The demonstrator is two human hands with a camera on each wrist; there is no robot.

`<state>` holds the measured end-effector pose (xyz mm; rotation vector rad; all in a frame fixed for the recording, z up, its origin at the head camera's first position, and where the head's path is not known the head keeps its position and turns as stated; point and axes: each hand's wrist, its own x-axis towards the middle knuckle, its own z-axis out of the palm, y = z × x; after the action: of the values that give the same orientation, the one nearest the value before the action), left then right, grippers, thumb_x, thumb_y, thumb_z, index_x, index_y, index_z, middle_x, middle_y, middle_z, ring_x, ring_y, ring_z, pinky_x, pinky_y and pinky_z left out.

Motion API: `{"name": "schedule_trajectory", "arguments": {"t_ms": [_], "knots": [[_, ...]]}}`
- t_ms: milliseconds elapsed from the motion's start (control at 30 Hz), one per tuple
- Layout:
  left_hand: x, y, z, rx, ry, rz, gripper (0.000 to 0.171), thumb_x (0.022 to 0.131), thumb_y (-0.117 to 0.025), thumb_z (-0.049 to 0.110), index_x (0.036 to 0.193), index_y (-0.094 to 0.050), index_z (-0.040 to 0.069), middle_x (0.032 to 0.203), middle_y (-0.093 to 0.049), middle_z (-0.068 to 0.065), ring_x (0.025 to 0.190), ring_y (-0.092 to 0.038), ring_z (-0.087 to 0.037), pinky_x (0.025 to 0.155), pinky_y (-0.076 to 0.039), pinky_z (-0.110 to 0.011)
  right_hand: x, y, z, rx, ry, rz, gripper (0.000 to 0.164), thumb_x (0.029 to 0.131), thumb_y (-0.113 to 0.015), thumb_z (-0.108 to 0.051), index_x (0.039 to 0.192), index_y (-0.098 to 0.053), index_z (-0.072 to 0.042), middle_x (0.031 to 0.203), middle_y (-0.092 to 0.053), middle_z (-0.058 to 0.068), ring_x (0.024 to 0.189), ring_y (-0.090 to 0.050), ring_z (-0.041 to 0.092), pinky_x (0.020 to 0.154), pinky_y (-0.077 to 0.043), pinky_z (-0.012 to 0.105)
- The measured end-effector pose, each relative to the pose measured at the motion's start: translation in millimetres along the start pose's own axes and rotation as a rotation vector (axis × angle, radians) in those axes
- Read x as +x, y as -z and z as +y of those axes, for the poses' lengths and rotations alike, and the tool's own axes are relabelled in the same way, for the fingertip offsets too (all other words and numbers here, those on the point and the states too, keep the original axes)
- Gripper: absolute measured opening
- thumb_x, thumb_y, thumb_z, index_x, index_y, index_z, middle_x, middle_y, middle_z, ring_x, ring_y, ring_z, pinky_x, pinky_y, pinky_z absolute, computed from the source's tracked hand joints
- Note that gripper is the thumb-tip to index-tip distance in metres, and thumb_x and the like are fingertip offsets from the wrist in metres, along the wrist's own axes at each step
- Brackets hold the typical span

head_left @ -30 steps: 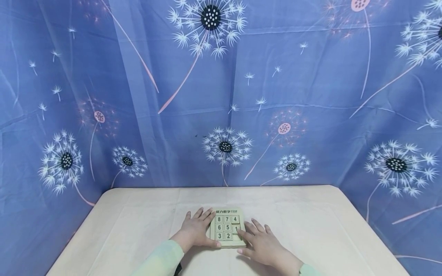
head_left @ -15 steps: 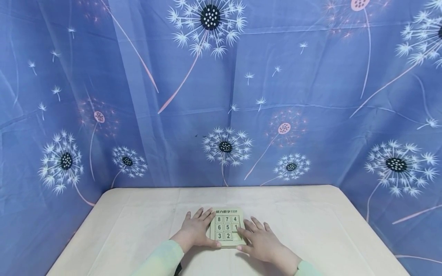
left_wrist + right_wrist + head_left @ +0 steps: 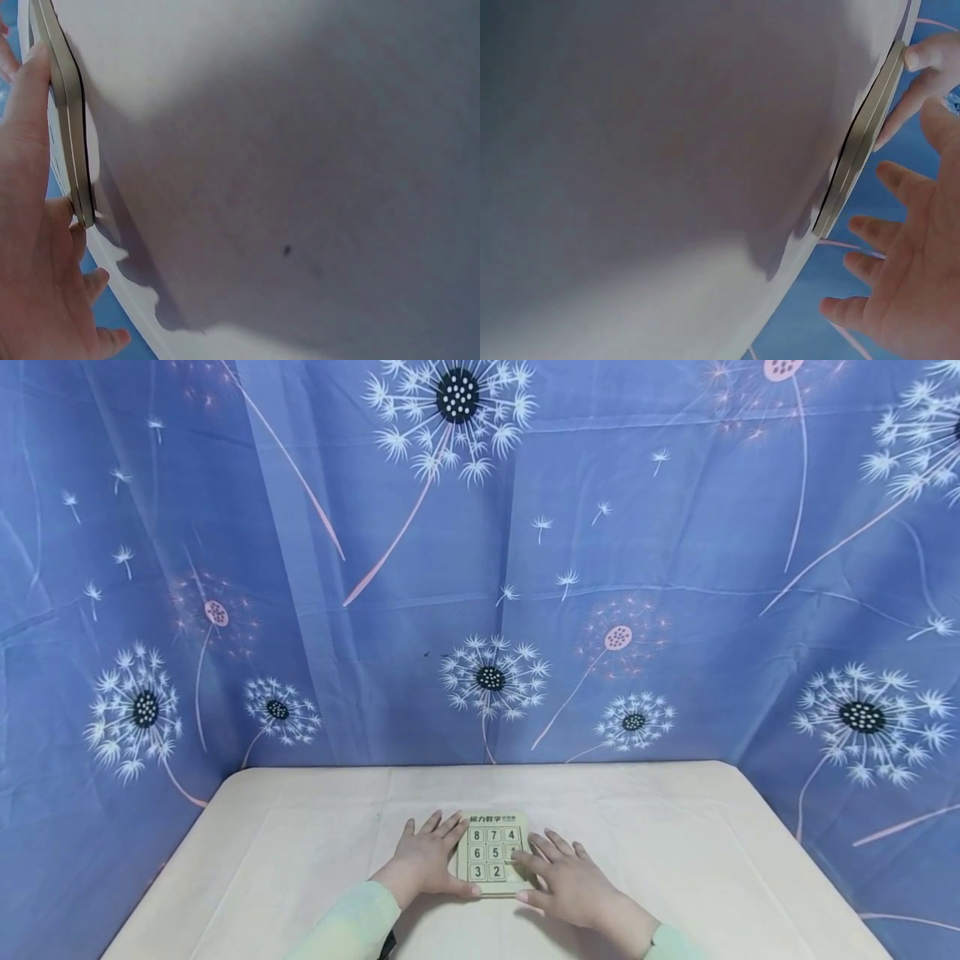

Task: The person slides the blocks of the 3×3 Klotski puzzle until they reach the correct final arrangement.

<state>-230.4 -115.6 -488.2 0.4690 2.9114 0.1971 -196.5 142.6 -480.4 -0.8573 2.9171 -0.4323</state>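
A pale wooden number slide puzzle (image 3: 501, 888) lies flat on the table, its tiles reading 8, 7, 4, then 6, 5, 1, then 3, 2 and a gap at lower right. My left hand (image 3: 429, 858) holds its left side, thumb on the near edge and fingers at the far left corner. The left wrist view shows that thumb (image 3: 30, 90) over the puzzle's rim. From the right, my right hand (image 3: 572, 883) reaches in with fingers spread. Its index fingertip rests on the 1 tile (image 3: 510, 849), partly hiding the digit.
A cream cloth covers the table (image 3: 322, 827), whose back corners are rounded. Behind and at both sides hangs a blue curtain (image 3: 375, 693) with a dandelion print. Both forearms wear pale green sleeves (image 3: 348, 922).
The 1 tile has slid away from me up against the 4, leaving the gap in the lower right corner. My right index finger has moved slightly with it. The left hand stays put.
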Motion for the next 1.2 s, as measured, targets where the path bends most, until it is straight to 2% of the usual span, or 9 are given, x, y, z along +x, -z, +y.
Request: {"name": "schedule_trajectory", "arguments": {"t_ms": [200, 633, 867, 1200], "knots": [[0.2, 0.3, 0.2, 0.002, 0.0, 0.0, 0.111, 0.07, -0.076, 0.078, 0.157, -0.042, 0.018, 0.167, -0.039, 0.0, 0.155, -0.035, -0.033, 0.126, -0.027, -0.065, -5.7, -0.2, -6.6, -0.026, 0.041, -0.009, 0.064, 0.095, -0.06, -0.057, 0.146, -0.057, -0.019, 0.158, -0.047, 0.021, 0.147, -0.041, 0.051, 0.111, -0.035, 0.078], [-0.9, 0.6, -0.3, 0.021, -0.007, 0.01, 0.111, 0.07, -0.075, 0.079, 0.157, -0.042, 0.019, 0.166, -0.04, 0.0, 0.155, -0.035, -0.033, 0.125, -0.028, -0.065, -7.1, -1.3, -15.8, -0.06, 0.074, -0.023, 0.063, 0.094, -0.059, -0.061, 0.144, -0.059, -0.023, 0.158, -0.048, 0.018, 0.146, -0.042, 0.048, 0.112, -0.036, 0.077], [-1.9, 1.0, 0.0, 0.024, -0.006, 0.015, 0.111, 0.07, -0.075, 0.079, 0.157, -0.042, 0.018, 0.166, -0.04, 0.0, 0.155, -0.036, -0.033, 0.125, -0.029, -0.064, -6.8, -3.7, -17.5, -0.057, 0.07, -0.042, 0.06, 0.094, -0.06, -0.061, 0.142, -0.061, -0.026, 0.158, -0.048, 0.017, 0.147, -0.042, 0.047, 0.113, -0.035, 0.077], [-1.6, 1.6, 1.2, 0.027, 0.004, 0.008, 0.111, 0.07, -0.075, 0.079, 0.157, -0.043, 0.019, 0.166, -0.04, 0.001, 0.154, -0.037, -0.032, 0.125, -0.029, -0.064, -10.8, -4.9, -11.2, -0.045, 0.065, -0.017, 0.057, 0.093, -0.061, -0.061, 0.14, -0.063, -0.028, 0.157, -0.05, 0.018, 0.146, -0.042, 0.05, 0.111, -0.035, 0.079]]}}
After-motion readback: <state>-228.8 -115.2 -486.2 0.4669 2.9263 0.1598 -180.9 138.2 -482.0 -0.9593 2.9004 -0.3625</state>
